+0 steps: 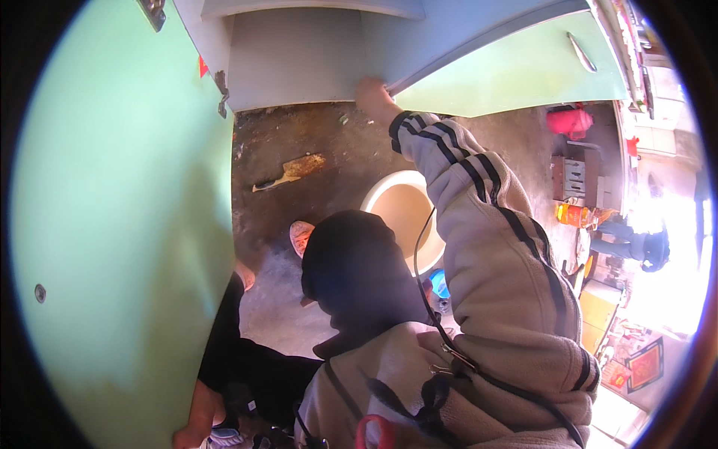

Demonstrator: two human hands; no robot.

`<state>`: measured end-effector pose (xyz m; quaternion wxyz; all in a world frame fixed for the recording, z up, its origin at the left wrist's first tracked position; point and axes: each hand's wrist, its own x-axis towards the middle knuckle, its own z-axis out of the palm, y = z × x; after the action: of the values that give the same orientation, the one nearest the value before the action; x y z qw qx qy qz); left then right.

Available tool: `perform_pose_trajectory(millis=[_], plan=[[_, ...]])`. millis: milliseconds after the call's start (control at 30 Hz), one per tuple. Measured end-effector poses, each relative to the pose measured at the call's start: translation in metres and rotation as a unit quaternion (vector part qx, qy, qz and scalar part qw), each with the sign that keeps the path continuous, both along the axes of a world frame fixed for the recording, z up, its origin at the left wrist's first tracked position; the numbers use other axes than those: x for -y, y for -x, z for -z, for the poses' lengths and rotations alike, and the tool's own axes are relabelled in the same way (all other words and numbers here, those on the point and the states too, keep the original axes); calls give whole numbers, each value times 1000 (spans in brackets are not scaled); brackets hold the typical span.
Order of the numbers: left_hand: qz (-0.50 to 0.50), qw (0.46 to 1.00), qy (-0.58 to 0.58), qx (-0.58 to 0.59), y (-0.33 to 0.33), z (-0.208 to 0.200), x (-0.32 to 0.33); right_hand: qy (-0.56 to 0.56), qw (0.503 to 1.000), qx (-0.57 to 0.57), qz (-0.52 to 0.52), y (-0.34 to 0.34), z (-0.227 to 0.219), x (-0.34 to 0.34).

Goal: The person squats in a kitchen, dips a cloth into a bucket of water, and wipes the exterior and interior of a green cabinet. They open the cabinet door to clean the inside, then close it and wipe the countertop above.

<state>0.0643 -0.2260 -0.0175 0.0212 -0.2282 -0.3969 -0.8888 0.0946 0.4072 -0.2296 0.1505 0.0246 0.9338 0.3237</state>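
My right hand (374,99) reaches forward to the grey cabinet's (295,63) lower front edge, beside the hinged side of the open pale green right door (516,67). Its fingers look curled, and whatever they may hold is hidden. The wide green left door (127,224) stands open along my left side. At the lower left, next to that door's edge, shows bare skin that looks like my left hand (198,419); its fingers cannot be made out. Below my right forearm stands a cream basin (400,213), partly covered by my sleeve.
A stained cleaver-shaped tool (292,171) lies on the dark floor (277,135). My slippered foot (301,236) is beside my dark knee (355,266). A blue item (439,283) sits near the basin. A pink bag (570,121) and an orange-filled bottle (573,215) stand at the right.
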Motion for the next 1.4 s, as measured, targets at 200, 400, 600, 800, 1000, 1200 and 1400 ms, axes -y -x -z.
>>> perform_pose_trajectory(millis=[200, 400, 600, 800, 1000, 1200, 1400], plan=[[42, 999, -14, -2, 3, 1, -13, 156, 986, 31, -56, -33, -31, 8], [-9, 999, 40, -36, -12, -20, -48, 134, 987, 89, 19, -85, -103, 19], [-12, 997, 58, -45, -17, -39, -77, 103, 990, -12, -95, -84, -128, -2], [-136, 981, 107, -86, -7, -17, -41, 20, 984, 147, -99, -55, -84, -3], [-117, 991, -37, 48, 14, 10, 23, 26, 992, 112, -58, -41, -28, -2], [-345, 935, 6, 86, -10, 13, -12, 68, 993, 97, -18, -32, -31, 7], [-374, 924, 86, 7, -14, 11, -24, 91, 993, -61, 43, -5, -83, -4]])
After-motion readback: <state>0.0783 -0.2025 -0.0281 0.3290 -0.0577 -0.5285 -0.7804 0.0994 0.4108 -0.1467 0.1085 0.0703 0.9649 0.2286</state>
